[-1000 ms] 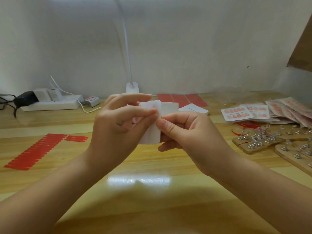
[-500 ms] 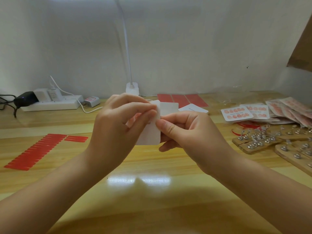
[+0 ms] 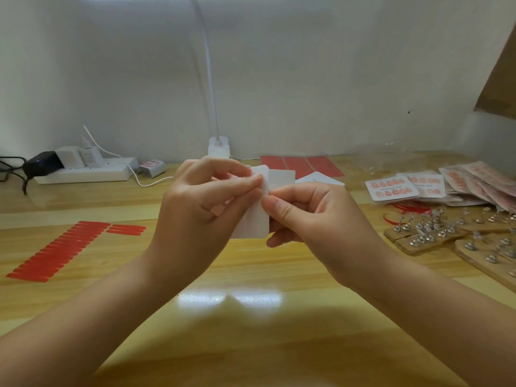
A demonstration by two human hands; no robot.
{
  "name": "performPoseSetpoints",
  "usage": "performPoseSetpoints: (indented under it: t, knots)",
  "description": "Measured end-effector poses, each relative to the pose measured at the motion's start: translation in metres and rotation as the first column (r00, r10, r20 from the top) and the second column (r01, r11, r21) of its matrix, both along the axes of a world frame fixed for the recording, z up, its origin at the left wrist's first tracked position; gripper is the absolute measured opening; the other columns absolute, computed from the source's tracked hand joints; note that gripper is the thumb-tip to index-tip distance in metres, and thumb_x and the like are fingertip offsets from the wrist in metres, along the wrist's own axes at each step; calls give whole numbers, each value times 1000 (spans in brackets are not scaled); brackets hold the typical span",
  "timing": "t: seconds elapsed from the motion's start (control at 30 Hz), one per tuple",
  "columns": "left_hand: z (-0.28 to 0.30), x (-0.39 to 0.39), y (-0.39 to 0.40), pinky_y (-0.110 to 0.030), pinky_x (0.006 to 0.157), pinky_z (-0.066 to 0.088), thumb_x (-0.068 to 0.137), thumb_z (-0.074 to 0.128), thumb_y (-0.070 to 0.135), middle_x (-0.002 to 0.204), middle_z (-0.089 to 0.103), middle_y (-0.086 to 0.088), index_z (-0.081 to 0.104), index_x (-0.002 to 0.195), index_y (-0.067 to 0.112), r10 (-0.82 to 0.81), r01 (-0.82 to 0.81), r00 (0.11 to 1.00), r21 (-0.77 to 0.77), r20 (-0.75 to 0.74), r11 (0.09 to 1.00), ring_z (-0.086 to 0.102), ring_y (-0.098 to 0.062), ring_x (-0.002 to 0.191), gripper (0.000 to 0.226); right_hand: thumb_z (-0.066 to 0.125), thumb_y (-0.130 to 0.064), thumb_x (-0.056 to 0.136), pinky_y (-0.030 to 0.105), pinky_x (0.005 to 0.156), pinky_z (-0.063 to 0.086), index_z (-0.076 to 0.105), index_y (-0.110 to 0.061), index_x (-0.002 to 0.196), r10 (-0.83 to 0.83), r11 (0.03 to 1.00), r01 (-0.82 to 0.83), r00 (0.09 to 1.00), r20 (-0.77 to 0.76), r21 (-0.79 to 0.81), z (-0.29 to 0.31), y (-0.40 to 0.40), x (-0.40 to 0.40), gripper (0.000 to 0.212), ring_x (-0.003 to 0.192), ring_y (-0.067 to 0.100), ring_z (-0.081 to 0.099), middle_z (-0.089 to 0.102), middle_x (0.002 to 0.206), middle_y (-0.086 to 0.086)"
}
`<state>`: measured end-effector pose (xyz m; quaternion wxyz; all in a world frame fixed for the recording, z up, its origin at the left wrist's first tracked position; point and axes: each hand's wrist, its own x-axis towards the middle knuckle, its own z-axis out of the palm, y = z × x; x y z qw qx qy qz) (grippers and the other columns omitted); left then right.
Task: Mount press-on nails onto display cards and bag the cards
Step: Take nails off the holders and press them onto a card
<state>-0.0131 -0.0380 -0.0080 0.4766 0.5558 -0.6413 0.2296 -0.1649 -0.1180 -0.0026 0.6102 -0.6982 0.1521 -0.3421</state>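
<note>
I hold a white display card (image 3: 258, 222) upright above the middle of the wooden table. My left hand (image 3: 201, 210) grips its left side, fingers curled over the top corner. My right hand (image 3: 312, 219) pinches the card's right edge between thumb and forefinger. The card's front faces away, so what is on it stays hidden. Finished cards with pink nails (image 3: 391, 188) lie at the right, beside bagged cards (image 3: 480, 182). Wooden strips with metal nail stands (image 3: 430, 233) sit in front of them.
Rows of red adhesive strips (image 3: 58, 252) lie at the left. Red sheets (image 3: 301, 164) and blank white cards (image 3: 318, 178) lie behind my hands. A lamp base (image 3: 219, 146) stands at the wall, and a power strip (image 3: 83, 170) with chargers lies at the back left.
The card has turned slightly more edge-on between my fingers. Both hands stay in nearly the same place.
</note>
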Motion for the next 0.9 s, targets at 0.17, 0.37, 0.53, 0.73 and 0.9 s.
performPoseSetpoints:
  t: [0.17, 0.37, 0.53, 0.73, 0.9]
  knots:
    - [-2, 4, -1, -56, 101, 34, 93, 53, 33, 141, 48, -8, 60, 123, 25, 34, -38, 998, 75, 48, 996, 41, -32, 126, 32, 61, -7, 91, 22, 56, 55, 73, -12, 85, -29, 997, 28, 999, 20, 69, -1, -6, 1, 15, 65, 16, 68, 73, 73, 10]
    - [-1, 2, -3, -31, 103, 43, 95, 50, 43, 147, 37, 7, 33, 146, 26, 85, -36, 950, 164, -301, 986, 43, -4, 129, 56, 59, -6, 92, 22, 57, 55, 71, -9, 87, -72, 988, 72, 997, -5, 134, -5, -17, 0, 14, 68, 17, 68, 75, 82, 12]
    - [2, 5, -6, -10, 62, 51, 92, 58, 20, 89, 75, 10, 59, 116, 21, -107, 305, 656, 134, -747, 943, 69, -1, 84, 24, 57, -7, 94, 23, 58, 56, 70, -6, 93, -57, 987, 59, 998, -22, 151, -9, -22, 1, 14, 72, 19, 70, 75, 85, 12]
    - [3, -1, -3, -19, 58, 56, 90, 60, 17, 87, 75, 8, 62, 104, 24, -160, 347, 659, 108, -735, 932, 72, -8, 81, 16, 70, -29, 80, 26, 60, 55, 70, -8, 92, -129, 989, 129, 992, -9, 74, -10, -30, -1, 24, 74, 25, 69, 75, 89, 12]
    - [2, -7, -2, -24, 67, 58, 80, 61, 29, 89, 76, 3, 63, 103, 25, -163, 344, 706, 133, -689, 929, 73, -12, 84, 23, 69, -20, 86, 28, 61, 56, 71, -3, 88, -162, 987, 162, 987, 3, -8, -12, -35, -1, 18, 73, 23, 71, 75, 82, 10]
